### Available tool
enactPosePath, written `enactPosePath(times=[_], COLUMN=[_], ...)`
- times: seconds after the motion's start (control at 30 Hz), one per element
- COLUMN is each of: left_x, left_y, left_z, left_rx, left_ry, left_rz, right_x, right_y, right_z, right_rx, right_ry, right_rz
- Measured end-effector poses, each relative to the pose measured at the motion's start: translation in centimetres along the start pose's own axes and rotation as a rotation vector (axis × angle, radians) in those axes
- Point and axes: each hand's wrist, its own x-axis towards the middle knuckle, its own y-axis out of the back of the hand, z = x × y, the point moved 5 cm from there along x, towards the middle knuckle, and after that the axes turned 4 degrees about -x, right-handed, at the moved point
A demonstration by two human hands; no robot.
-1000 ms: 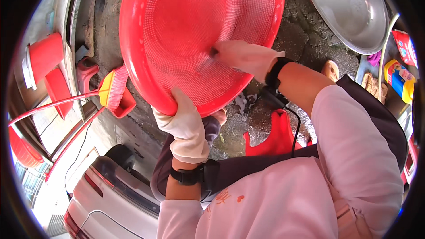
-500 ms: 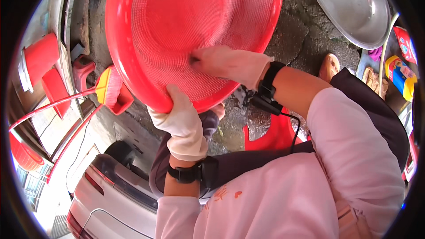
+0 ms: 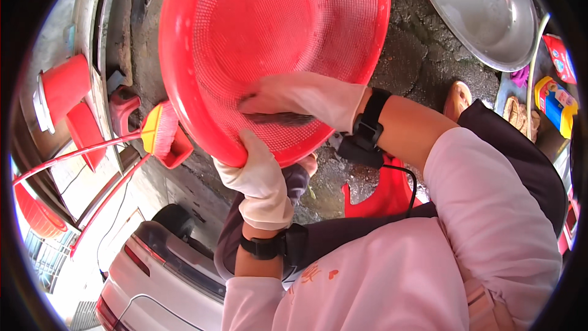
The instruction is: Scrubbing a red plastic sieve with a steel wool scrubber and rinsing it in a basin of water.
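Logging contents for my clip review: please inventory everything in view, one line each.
mesh basket: 1, red, top centre
blurred item: 1, dark, beneath the right hand
metal basin: 1, silver, upper right
packet: 1, red, right edge
bottle: 1, blue and yellow, below the packet
hose: 1, pale, right
broom: 1, yellow-and-pink head, left
dustpan: 1, red, beside the broom head
plastic containers: several, red, far left
car: 1, silver, lower left
left hand: 1, white-gloved, on the basket's rim
right hand: 1, white-gloved, over the basket's inside
sleeves: 2, pale pink, lower centre and right
Smaller edge items are unclear.
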Motion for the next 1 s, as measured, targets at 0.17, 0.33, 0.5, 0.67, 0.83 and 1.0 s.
enactPosePath(times=[0.17,0.33,0.5,0.67,0.83,1.0], left_x=[-0.4,-0.1,-0.3,-0.1,0.0,0.7], left_y=[0.3,-0.4,0.8,-0.2,1.0,0.1], left_z=[-0.5,0.4,-0.9,-0.7,-1.5,-1.7], left_rx=[-0.012,0.091,0.13,0.013,0.055,0.043], left_ry=[0.038,-0.017,-0.057,0.022,0.021,0.063], left_rz=[0.0,-0.035,0.022,-0.037,0.031,-0.053], right_x=[-3.7,-2.0,-4.2,0.4,-3.8,-3.7], right_y=[1.6,3.2,2.1,1.0,3.3,3.9], right_z=[-0.1,-1.8,-1.0,0.4,-1.2,-2.6], right_rx=[-0.111,-0.097,-0.381,-0.139,-0.188,-0.139], right_ry=[0.056,0.462,0.339,0.591,0.116,0.373], right_rz=[0.159,0.654,0.489,0.953,0.234,0.606])
